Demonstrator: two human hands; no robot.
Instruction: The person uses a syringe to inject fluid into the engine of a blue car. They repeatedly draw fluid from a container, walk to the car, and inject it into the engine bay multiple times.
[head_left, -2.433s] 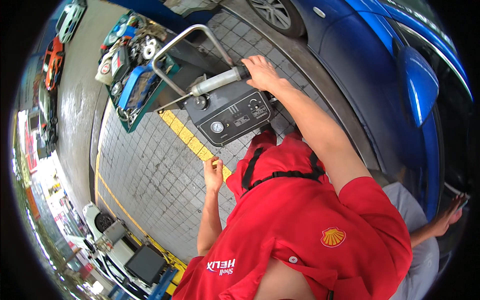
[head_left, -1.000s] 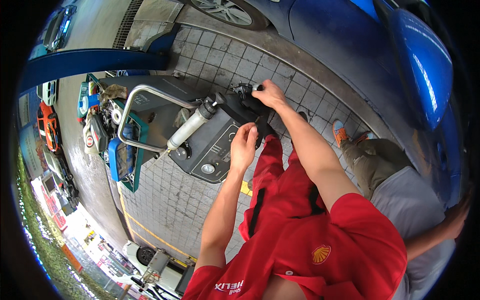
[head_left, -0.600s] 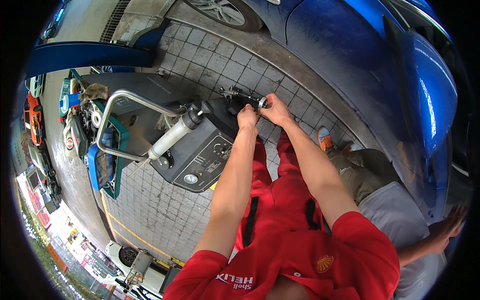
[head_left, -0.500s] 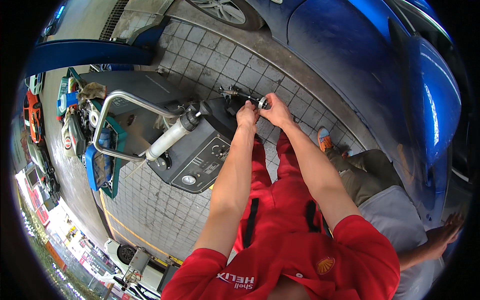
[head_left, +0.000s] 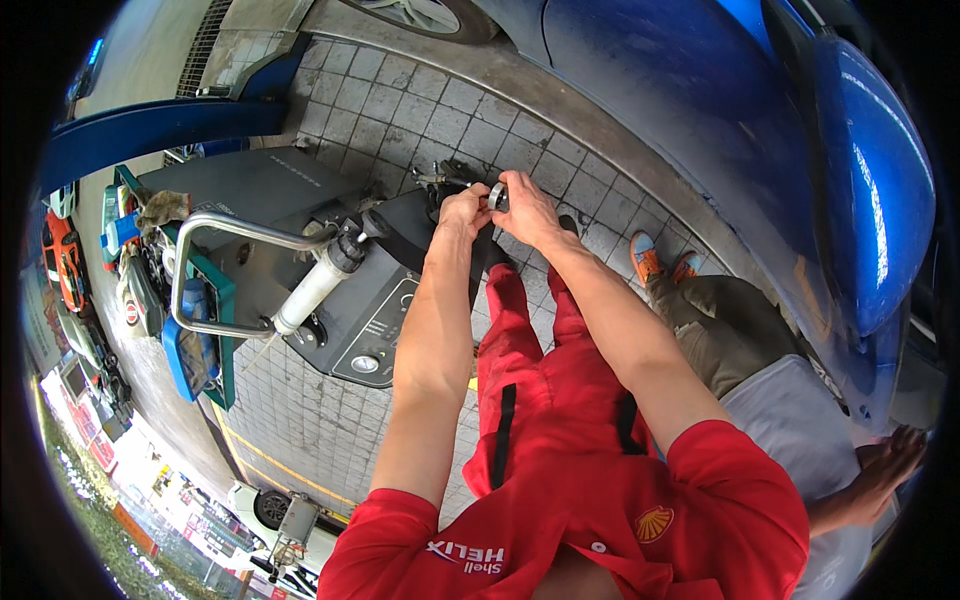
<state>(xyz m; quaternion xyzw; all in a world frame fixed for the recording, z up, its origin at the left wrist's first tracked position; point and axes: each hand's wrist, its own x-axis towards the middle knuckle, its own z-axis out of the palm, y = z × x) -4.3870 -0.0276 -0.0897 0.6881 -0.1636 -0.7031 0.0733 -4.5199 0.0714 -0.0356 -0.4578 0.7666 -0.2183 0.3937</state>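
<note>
Out in front of me, both my hands meet around a small black-and-silver round fitting (head_left: 497, 197). My right hand (head_left: 528, 212) has its fingers closed on the fitting's ring-shaped end. On its other side my left hand (head_left: 463, 212) is closed, thumb and fingers pressed together, and hides the rest of the part. Just beyond my left hand, a cluster of metal hose fittings (head_left: 438, 178) sits at the end of a dark grey workshop machine (head_left: 345, 345). Whether the held part is joined to that cluster is hidden.
The machine carries a chrome handle (head_left: 178, 275), a pale cylinder (head_left: 312, 292) and a round gauge (head_left: 365, 364). Left of it stands a green-edged tray (head_left: 228, 340) of bottles and rags. A blue car (head_left: 690, 130) is on the right, where a person (head_left: 790, 420) crouches beside me.
My hands and the fitting appear slightly further left and higher in view. My left hand now covers the black rod-like part that showed before. The whole view has shifted a little.
</note>
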